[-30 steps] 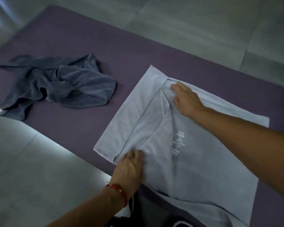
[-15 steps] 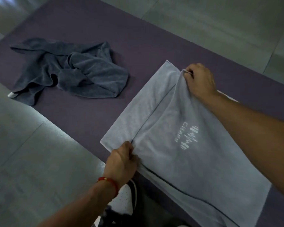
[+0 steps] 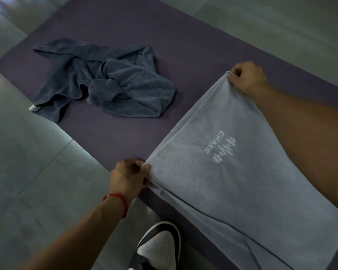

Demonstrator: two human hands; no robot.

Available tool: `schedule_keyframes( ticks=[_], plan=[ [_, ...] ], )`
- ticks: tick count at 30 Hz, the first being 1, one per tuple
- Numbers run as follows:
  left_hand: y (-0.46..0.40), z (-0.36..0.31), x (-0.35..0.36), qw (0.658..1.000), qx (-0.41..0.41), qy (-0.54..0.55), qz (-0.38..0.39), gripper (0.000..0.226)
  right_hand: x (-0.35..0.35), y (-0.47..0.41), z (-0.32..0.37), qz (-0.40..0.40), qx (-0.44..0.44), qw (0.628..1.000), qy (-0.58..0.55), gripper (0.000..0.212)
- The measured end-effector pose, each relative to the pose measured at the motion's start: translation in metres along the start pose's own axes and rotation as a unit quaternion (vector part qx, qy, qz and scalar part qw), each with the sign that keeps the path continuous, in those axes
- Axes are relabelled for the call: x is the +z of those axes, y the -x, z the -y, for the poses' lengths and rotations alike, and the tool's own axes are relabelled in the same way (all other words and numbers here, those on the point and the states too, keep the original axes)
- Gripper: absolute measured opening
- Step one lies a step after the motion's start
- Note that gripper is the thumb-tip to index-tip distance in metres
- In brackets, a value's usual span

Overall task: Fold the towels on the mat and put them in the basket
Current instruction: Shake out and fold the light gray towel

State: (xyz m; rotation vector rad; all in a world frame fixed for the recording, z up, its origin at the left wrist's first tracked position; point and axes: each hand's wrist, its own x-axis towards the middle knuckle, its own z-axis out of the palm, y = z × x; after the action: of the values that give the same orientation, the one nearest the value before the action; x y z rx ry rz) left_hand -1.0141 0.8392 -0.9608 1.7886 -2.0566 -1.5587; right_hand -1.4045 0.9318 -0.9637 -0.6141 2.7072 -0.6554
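A light grey towel (image 3: 222,172) with a white logo lies folded on the purple mat (image 3: 125,137), stretched taut between both hands. My left hand (image 3: 130,177) pinches its near left corner at the mat's front edge. My right hand (image 3: 246,77) grips the far corner, lifted slightly off the mat. A dark blue-grey towel (image 3: 105,82) lies crumpled on the mat's left part, apart from both hands. No basket is in view.
Grey tiled floor (image 3: 27,182) surrounds the mat. My black-and-white shoe (image 3: 158,248) stands on the floor just in front of the mat's edge, below the left hand.
Both hands went from lying flat on the light towel to gripping its left corners, and pulled the upper layer over leftward so the fold edge is now taut.
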Motion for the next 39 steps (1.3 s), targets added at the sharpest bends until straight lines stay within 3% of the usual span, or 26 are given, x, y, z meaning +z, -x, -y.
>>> schedule_keyframes(
  ticks=[13,17,20,24,31,33,39],
  plan=[
    [-0.008,0.004,-0.013,0.989,0.063,-0.13,-0.009,0.008,0.016,-0.006,0.003,-0.022,0.032,0.998,-0.045,0.019],
    [-0.007,0.005,-0.014,0.977,0.097,-0.191,0.007,0.02,0.014,-0.004,0.004,-0.037,0.027,0.997,-0.069,0.022],
    [-0.007,0.006,-0.012,0.961,0.13,-0.241,0.021,0.021,0.008,-0.004,0.004,-0.011,0.009,0.998,-0.054,0.029],
    [-0.008,-0.001,-0.017,0.946,0.136,-0.289,0.051,0.007,-0.014,0.004,0.006,0.04,-0.045,0.998,-0.005,0.022],
    [0.001,-0.033,-0.034,0.962,0.129,-0.233,0.059,0.02,-0.106,0.054,0.005,0.0,-0.112,0.994,0.007,0.013],
    [0.016,-0.046,-0.036,0.96,0.164,-0.219,0.057,0.016,-0.146,0.079,0.003,-0.007,-0.125,0.992,0.028,0.013],
    [0.066,-0.106,-0.054,0.909,0.349,-0.225,0.029,0.021,-0.271,0.177,-0.006,-0.064,-0.094,0.99,0.087,0.017]
  ],
)
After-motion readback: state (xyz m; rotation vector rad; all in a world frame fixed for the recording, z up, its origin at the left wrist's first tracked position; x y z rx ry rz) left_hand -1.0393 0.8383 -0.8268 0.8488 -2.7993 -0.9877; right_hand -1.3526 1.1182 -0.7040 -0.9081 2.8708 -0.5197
